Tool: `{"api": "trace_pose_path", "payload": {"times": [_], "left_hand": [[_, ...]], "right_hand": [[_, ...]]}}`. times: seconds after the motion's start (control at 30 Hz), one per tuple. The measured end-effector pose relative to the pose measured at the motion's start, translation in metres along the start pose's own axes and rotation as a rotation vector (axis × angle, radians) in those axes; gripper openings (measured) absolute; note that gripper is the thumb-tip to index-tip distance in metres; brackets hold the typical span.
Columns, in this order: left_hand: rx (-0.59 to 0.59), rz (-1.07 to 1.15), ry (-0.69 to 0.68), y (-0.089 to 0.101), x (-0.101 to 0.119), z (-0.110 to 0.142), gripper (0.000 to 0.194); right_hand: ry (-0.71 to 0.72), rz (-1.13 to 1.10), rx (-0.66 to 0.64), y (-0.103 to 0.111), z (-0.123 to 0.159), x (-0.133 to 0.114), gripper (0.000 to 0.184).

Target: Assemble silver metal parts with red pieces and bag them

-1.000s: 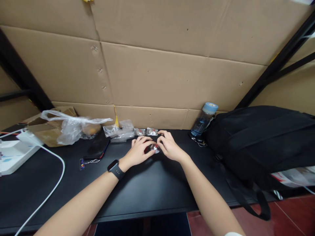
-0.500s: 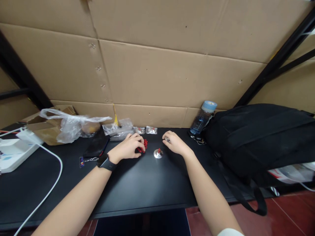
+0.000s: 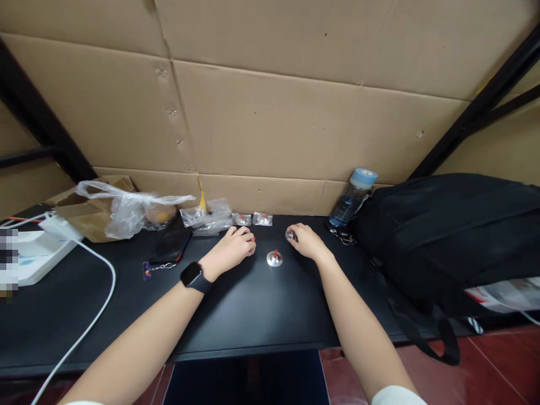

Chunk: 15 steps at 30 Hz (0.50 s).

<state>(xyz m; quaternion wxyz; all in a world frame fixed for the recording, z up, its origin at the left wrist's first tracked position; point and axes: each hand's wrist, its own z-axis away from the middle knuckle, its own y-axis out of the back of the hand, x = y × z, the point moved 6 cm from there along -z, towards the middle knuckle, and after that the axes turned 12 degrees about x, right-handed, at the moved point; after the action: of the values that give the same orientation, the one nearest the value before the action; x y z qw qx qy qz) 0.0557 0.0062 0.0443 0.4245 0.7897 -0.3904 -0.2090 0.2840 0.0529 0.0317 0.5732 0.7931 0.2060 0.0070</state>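
A small round silver disc with a red piece on top lies on the black table between my hands. My left hand, with a black smartwatch on the wrist, is curled closed over a red cord of which only a tip shows at the fingers. My right hand is closed in a pinch on a small silvery piece. Two small clear packets with round parts lie just behind the hands by the cardboard wall.
A black backpack fills the right side, a blue-capped water bottle beside it. At the left lie a crumpled plastic bag on cardboard, a black phone case with a keychain, and a white power strip with a cable.
My hands were together over the disc a second ago; they have moved apart, leaving the disc on the table. The left took the red cord, the right a small silvery piece.
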Motion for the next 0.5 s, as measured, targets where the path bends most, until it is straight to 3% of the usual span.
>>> {"api": "trace_pose_path", "payload": {"times": [0.27,0.5], "left_hand": [[0.103,-0.014,0.046,0.019,0.005,-0.009,0.014],[0.122,-0.105,-0.034,0.011,0.010,-0.014,0.014]], "right_hand": [[-0.025,-0.066,-0.007,-0.005,-0.003,0.011,0.026],[-0.040,-0.046,0.028,0.003,-0.002,0.009,0.034]]}}
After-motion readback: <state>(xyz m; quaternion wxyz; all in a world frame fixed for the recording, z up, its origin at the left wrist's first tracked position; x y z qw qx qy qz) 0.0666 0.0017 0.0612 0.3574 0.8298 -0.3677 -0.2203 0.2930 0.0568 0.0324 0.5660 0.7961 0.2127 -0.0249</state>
